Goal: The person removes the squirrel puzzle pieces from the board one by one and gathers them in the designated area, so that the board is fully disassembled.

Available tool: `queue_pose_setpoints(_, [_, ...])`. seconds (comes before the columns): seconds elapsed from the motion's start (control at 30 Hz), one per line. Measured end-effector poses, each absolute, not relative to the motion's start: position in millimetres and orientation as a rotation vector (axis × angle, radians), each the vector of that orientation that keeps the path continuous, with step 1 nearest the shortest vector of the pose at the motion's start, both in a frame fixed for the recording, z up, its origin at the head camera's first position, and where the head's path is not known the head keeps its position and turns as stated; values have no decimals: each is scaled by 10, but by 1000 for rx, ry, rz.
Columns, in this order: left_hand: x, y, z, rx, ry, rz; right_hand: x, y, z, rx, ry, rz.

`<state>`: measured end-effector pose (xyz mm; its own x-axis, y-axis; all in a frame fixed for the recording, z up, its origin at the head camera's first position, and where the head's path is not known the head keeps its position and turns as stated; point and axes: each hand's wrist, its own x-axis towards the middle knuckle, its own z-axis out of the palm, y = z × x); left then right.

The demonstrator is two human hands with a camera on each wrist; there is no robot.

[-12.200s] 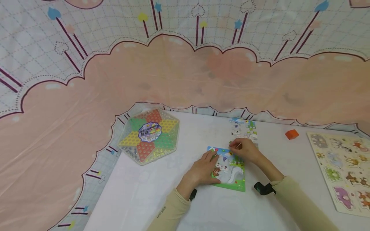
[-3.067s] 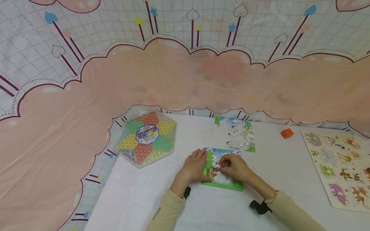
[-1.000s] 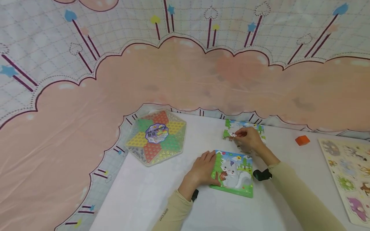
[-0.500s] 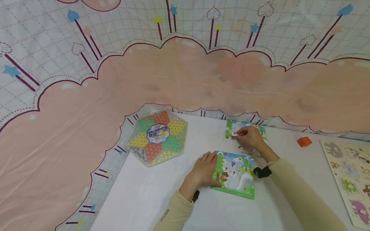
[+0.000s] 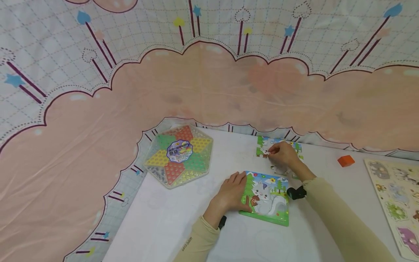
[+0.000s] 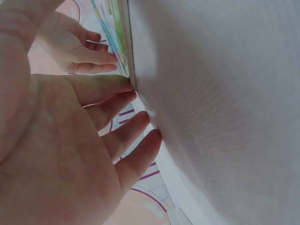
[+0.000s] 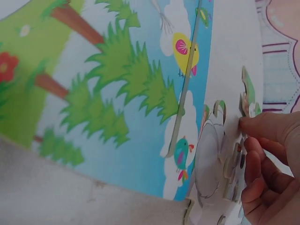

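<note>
A square picture board shows a white squirrel holding an acorn. My left hand rests along its left edge, fingers extended, fingertips down on the table in the left wrist view. Behind the board lies a partly joined jigsaw in matching colours. My right hand is over it and covers much of its middle. There, thumb and fingers pinch a small puzzle piece at the jigsaw's left part. In the right wrist view, other pieces lie between the board and the hand.
A hexagonal Chinese checkers box lies at the left back of the white table. An orange block sits to the right, near an animal peg board at the right edge. A patterned curtain hangs behind.
Since about three seconds ago, my right hand has moved from the board back to the jigsaw, which has gained pieces on its left. Over the last half second both hands stay nearly still.
</note>
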<state>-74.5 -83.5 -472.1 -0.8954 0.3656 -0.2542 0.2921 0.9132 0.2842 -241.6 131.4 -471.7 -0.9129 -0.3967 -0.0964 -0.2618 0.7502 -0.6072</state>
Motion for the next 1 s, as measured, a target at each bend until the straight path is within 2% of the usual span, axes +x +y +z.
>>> queue_pose_setpoints(1.0, [-746, -836, -4673, 504, 2781, 301, -2452, 1310, -4711, -495, 2705, -925])
